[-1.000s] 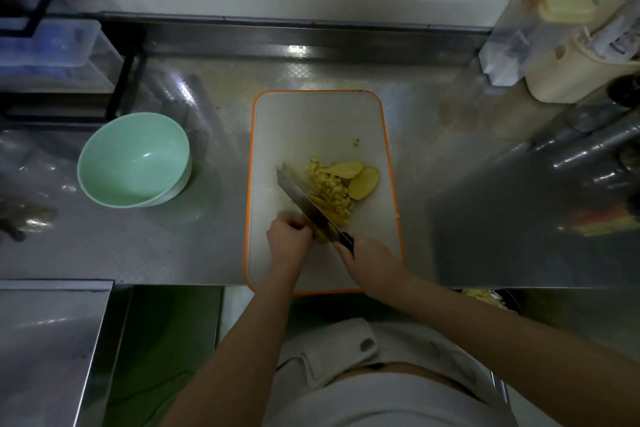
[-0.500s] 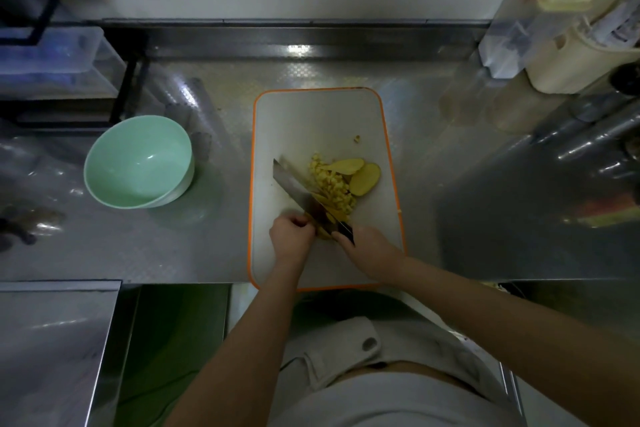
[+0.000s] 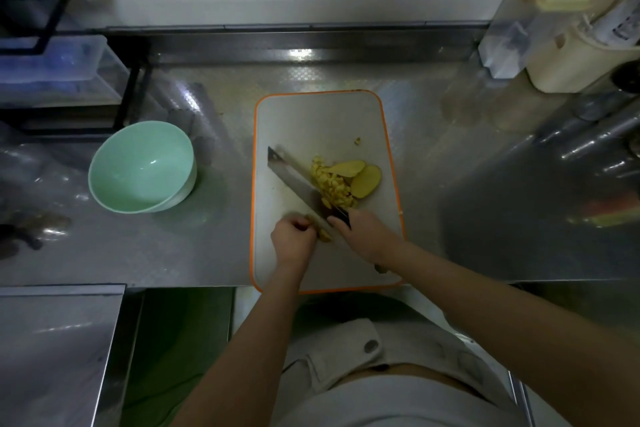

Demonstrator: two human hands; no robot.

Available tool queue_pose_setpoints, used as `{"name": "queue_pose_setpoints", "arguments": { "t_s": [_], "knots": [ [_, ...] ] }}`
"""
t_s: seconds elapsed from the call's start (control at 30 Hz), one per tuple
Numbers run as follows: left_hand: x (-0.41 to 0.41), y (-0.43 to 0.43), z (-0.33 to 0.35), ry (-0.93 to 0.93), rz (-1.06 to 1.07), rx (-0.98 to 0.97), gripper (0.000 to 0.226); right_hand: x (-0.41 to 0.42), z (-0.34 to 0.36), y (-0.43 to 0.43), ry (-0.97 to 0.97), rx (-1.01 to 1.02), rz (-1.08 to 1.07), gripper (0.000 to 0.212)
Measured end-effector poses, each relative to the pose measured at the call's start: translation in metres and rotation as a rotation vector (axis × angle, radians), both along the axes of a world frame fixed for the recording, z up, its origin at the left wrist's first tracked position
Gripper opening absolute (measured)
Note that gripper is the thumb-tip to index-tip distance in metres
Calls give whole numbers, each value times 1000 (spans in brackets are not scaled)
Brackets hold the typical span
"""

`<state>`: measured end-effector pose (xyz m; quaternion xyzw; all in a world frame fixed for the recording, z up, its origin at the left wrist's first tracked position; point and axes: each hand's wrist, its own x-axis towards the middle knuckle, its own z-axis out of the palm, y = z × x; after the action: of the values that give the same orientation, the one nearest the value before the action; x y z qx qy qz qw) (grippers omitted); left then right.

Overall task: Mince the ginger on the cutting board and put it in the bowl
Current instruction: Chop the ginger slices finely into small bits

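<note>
Head | right hand [image 3: 363, 239] grips knife [image 3: 294, 180] | left hand [image 3: 292, 240] pinches ginger [image 3: 322, 234] | bottle label [image 3: 623, 26] blurred

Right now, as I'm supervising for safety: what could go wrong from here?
The left hand holds a small ginger piece right beside the knife; it could get nicked. The bowl stands off the cutting board; mince may spill in transfer. Two whole slices beside the minced pile might go in uncut.
</note>
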<state>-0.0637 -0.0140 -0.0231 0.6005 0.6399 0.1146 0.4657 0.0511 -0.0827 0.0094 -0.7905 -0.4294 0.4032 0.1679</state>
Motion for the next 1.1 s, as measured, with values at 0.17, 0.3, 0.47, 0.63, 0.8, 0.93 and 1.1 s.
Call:
{"name": "queue_pose_setpoints", "arguments": {
  "t_s": [0.17,0.3,0.47,0.63,0.8,0.93,1.1],
  "knots": [
    [-4,-2,-8,-29,-14,40,8,3,8,-5,9,58,-53,35],
    [-9,-3,-10,-79,-27,59,6,1,13,-15,-41,32,-54,40],
    [-9,-3,-9,-84,-23,44,4,-4,18,-26,-54,-44,-48,40],
    [-7,1,-7,-65,-45,41,5,-6,15,-31,-56,-90,-18,42],
    [-5,2,-7,-45,-47,27,6,-9,18,-31,-43,-102,-9,40],
    [-3,1,-1,-13,-55,22,6,-10,18,-31,-45,-111,-1,39],
    [-3,-1,2,-4,-39,33,7,-12,15,-31,-57,-108,-7,38]
  ]
}}
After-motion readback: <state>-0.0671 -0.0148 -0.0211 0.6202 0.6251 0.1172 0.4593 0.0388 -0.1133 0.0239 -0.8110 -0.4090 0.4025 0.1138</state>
